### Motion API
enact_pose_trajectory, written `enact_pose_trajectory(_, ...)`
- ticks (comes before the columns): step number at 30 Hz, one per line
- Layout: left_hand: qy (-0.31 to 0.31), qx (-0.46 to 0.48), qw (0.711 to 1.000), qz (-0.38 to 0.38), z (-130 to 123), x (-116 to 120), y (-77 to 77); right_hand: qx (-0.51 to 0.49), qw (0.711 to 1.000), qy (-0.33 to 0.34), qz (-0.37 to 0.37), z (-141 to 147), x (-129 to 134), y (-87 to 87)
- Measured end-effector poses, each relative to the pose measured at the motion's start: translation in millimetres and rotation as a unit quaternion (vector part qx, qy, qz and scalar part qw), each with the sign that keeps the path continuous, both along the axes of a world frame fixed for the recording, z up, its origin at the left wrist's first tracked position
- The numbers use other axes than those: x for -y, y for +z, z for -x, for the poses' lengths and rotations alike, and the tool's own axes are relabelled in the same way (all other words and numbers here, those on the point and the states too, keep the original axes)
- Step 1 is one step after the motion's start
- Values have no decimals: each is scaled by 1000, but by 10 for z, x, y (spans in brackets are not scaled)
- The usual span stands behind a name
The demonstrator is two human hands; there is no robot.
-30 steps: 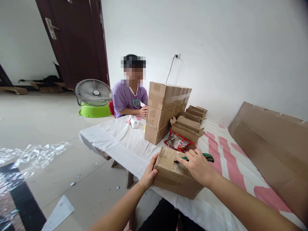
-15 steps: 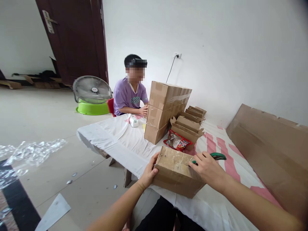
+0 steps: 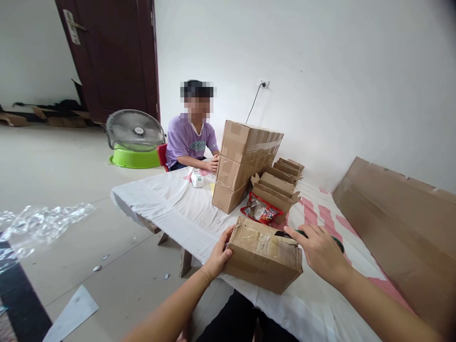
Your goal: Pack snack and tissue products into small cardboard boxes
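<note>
A taped cardboard box (image 3: 261, 268) lies at the table edge in front of me, its top crossed by shiny tape. My left hand (image 3: 220, 259) grips the left end of the box, thumb on the near side and fingers behind. In my right hand (image 3: 318, 247) is a pair of scissors (image 3: 338, 244) with green handles; their dark blade lies over the box's top near its right end, where the cardboard edge looks torn. Just behind the box rests a red snack packet (image 3: 261, 209), leaning on open cardboard boxes (image 3: 276, 190).
Stacked sealed boxes (image 3: 235, 166) stand mid-table. Across from me sits a person in a purple shirt (image 3: 192, 142), hands together by a white object (image 3: 197, 179). A large cardboard sheet (image 3: 395, 213) leans at right. A fan (image 3: 135, 130) stands on a green basin (image 3: 133, 158).
My right hand has moved slightly right and tilted, drawing the scissors back so that their dark blade now shows. The left hand keeps its hold on the box.
</note>
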State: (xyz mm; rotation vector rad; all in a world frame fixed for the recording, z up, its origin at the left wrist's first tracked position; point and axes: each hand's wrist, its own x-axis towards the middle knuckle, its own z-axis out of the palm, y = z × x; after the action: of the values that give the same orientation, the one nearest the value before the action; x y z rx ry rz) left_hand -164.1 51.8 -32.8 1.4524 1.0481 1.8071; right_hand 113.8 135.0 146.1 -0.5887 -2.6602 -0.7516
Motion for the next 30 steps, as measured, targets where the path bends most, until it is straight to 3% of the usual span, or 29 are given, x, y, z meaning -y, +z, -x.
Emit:
enact_pose_trajectory(7, 4, -3, 1000, -4, 6, -12, -8, 53, 996, 31, -60, 487, 46, 31)
enact_pose_trajectory(11, -1, -4, 1000, 5, 19, -17, -46, 144, 986, 57, -55, 547, 41, 77)
enact_pose_trajectory(16, -1, 4, 1000, 13, 31, -16, -66, 213, 976, 33, -12, 276, -24, 132)
enact_pose_trajectory(22, -4, 1, 1000, 12, 20, -10, -44, 85, 992, -72, 63, -427, -177, 161)
enact_pose_trajectory(25, 20, 4, 1000, 9, -14, -3, -66, 16, 982, -145, 116, -890, -309, -137)
enact_pose_trajectory(30, 71, -21, 997, 15, -1, 95, 51, -19, 926, -227, 301, -1642, -405, -1126)
